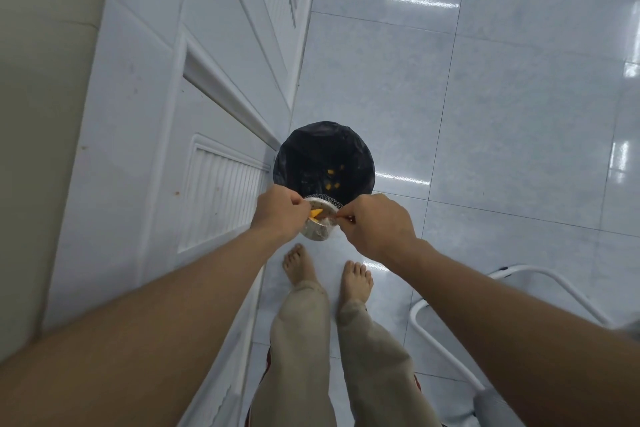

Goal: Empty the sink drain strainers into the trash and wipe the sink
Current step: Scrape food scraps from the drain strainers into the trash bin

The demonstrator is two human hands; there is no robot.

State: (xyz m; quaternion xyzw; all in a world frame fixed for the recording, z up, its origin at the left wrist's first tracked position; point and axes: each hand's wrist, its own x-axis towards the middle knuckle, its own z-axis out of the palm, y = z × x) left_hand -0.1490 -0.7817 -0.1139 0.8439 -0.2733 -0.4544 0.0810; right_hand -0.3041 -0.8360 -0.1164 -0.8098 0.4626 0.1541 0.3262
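A round metal drain strainer (pixel 320 224) with a mesh rim hangs above the near edge of a trash bin (pixel 323 158) lined with a black bag. My left hand (pixel 278 213) grips the strainer's left side, and an orange food scrap (pixel 315 213) shows at its fingertips. My right hand (pixel 377 224) pinches the strainer's right rim. Several orange scraps (pixel 332 180) lie inside the bag. The sink is out of view.
The bin stands on a glossy pale tiled floor (pixel 485 114) against a white panelled door (pixel 194 114) on the left. My bare feet (pixel 329 270) are just behind the bin. A white tubular frame (pixel 446 315) stands at the lower right.
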